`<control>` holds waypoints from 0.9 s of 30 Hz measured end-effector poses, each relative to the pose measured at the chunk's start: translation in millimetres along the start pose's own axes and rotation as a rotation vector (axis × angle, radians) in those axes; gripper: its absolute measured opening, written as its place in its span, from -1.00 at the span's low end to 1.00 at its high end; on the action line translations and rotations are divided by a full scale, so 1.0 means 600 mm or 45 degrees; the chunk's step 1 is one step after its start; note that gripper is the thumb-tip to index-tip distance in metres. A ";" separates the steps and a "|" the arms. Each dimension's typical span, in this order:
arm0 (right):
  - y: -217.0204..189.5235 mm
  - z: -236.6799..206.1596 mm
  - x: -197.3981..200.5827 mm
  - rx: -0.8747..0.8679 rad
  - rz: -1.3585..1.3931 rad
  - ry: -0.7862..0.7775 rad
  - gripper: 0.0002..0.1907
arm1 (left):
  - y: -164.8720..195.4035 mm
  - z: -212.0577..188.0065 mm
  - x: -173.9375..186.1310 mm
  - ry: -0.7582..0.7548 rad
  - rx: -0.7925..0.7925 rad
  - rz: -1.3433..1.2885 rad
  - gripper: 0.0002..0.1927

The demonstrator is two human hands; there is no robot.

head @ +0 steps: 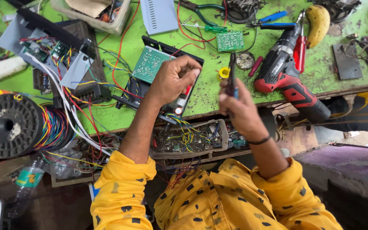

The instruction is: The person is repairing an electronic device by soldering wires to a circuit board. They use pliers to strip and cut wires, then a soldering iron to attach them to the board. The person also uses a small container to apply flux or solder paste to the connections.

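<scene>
Fingers (189, 72) of left hand (173, 81) pinched together above black chassis (150, 91), near worktop's front edge.
Right hand (237, 106) clamped on upright soldering iron (232, 70); red drill (288, 74) alongside.

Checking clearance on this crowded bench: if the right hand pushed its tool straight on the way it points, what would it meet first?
The right hand aims its dark tool up the bench; first would likely be the small green circuit board, though depth is unclear.
</scene>
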State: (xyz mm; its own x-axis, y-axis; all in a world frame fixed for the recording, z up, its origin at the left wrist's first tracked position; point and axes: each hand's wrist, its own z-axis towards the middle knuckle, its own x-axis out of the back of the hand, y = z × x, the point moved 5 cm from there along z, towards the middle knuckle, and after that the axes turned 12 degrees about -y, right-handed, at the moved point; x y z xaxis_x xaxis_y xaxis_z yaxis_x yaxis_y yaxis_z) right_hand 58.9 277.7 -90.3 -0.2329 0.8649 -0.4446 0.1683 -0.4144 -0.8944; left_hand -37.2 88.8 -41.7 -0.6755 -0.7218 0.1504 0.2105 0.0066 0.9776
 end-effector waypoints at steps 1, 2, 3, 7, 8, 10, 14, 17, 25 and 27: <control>0.002 0.006 -0.007 -0.010 -0.104 -0.057 -0.50 | -0.004 -0.002 -0.003 -0.033 0.066 0.015 -0.89; 0.006 0.011 -0.016 -0.025 -0.212 -0.116 -0.47 | -0.008 -0.001 -0.005 -0.063 0.130 0.027 -0.87; 0.010 0.013 -0.025 -0.049 -0.323 -0.178 -0.44 | -0.008 -0.002 -0.004 -0.071 0.121 0.070 -0.86; 0.018 0.006 -0.048 -0.090 -0.579 -0.248 -0.30 | -0.003 -0.005 0.000 -0.060 0.003 0.246 -0.81; 0.017 0.002 -0.052 -0.091 -0.626 -0.241 -0.28 | 0.001 -0.005 0.002 -0.052 -0.045 0.297 -0.80; 0.017 -0.002 -0.057 -0.116 -0.642 -0.234 -0.27 | 0.001 -0.005 0.002 -0.047 -0.059 0.286 -0.79; 0.014 -0.003 -0.058 -0.167 -0.606 -0.223 -0.25 | -0.003 -0.002 0.000 -0.080 0.010 0.283 -0.79; 0.007 -0.004 -0.057 -0.118 -0.724 -0.244 -0.22 | -0.001 -0.002 0.000 -0.091 0.036 0.243 -0.81; 0.015 -0.007 -0.052 -0.209 -0.537 -0.219 -0.18 | 0.003 0.001 0.001 -0.098 0.038 0.242 -0.81; 0.015 -0.005 -0.051 -0.233 -0.479 -0.195 -0.15 | 0.005 0.001 0.000 -0.118 0.023 0.277 -0.81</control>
State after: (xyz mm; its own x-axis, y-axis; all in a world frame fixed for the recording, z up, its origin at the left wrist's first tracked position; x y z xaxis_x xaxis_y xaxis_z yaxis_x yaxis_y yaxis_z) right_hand 70.4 248.5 -84.4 -0.4475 0.8881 -0.1047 0.2084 -0.0103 -0.9780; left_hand -37.0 89.3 -39.0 -0.6775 -0.6356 0.3702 0.3463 0.1684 0.9229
